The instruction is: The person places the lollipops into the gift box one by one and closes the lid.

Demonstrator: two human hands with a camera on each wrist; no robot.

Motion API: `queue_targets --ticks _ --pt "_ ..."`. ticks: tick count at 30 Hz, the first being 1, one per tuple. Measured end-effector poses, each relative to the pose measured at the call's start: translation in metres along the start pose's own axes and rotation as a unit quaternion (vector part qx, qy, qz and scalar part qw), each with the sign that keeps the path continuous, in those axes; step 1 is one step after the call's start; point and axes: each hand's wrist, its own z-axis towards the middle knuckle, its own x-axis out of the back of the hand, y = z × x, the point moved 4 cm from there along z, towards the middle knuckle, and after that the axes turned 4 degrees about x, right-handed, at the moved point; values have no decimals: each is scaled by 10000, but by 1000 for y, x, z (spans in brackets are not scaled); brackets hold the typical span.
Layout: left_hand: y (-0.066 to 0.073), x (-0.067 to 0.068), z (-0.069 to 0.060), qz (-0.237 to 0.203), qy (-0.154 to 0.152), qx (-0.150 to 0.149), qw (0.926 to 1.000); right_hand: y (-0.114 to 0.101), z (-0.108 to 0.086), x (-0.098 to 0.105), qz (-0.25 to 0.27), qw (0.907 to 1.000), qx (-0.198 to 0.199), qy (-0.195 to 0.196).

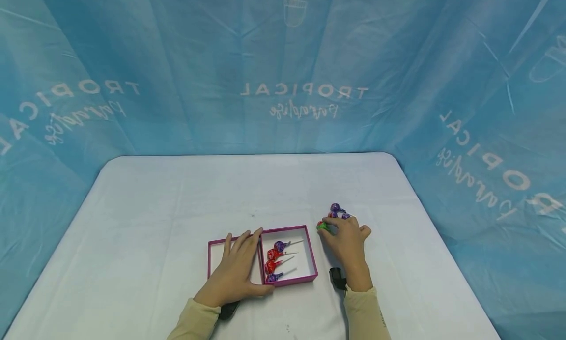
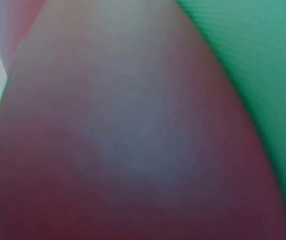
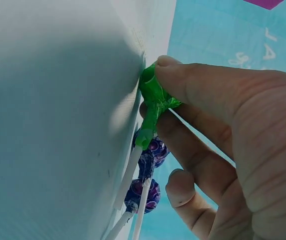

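Observation:
In the head view, my right hand (image 1: 347,244) pinches a green-wrapped lollipop (image 3: 155,92) between thumb and fingers, just above the white table. Its white stick points down toward the lower left in the right wrist view. Beside it are purple-wrapped lollipops (image 3: 150,197). My left hand (image 1: 236,271) rests on a magenta-edged box, its fingers stretched along the divide between the right tray (image 1: 316,266) and left tray (image 1: 209,261), thumb at the front edge. Inside the right tray, two red lollipops (image 1: 270,267) and two purple lollipops (image 1: 279,245) lie in a column, sticks pointing right.
A white cloth (image 1: 155,207) covers the table. Blue printed curtains (image 1: 305,124) hang behind it and along both sides. Purple lollipops (image 1: 335,208) lie just beyond my right fingers. The left wrist view is mostly filled by a blurred close surface.

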Motion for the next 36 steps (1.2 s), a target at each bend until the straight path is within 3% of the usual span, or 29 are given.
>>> queue_targets --ticks 19,32,36 --pt "2 2 0 -23 -17 -45 10000 -7 -3 3 -86 9998 184 54" --pt "3 3 1 -55 6 -83 10000 -20 -6 14 43 9971 571 499" --pt "3 3 0 -63 -2 -62 10000 -23 -8 16 -37 9972 578 471"
